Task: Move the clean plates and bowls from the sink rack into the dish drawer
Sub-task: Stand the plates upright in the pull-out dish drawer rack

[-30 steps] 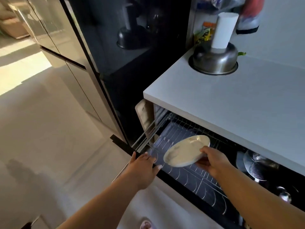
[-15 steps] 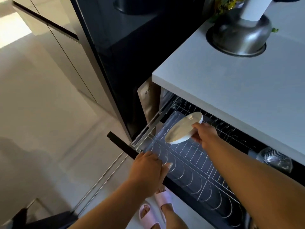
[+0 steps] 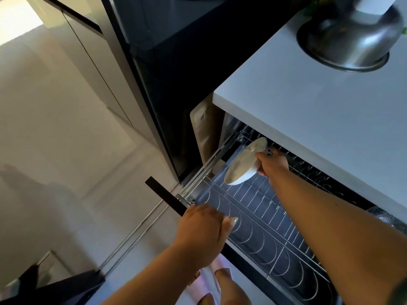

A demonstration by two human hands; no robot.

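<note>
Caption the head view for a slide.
Right hand tilts a white plate into the open dish drawer; left hand grips its front.

Colours, drawer area
plate (image 3: 242,164) white, glossy; rack (image 3: 264,219) chrome wire, rows of curved loops over a dark grey tray; drawer front (image 3: 167,195) black; counter (image 3: 308,119) plain white; pot (image 3: 350,40) bare steel, white roll (image 3: 374,4) on top; fridge (image 3: 176,62) black gloss; cabinets (image 3: 72,40) beige with a dark strip; floor (image 3: 55,139) pale grey-beige tile; slippers (image 3: 211,289) light pink
</note>
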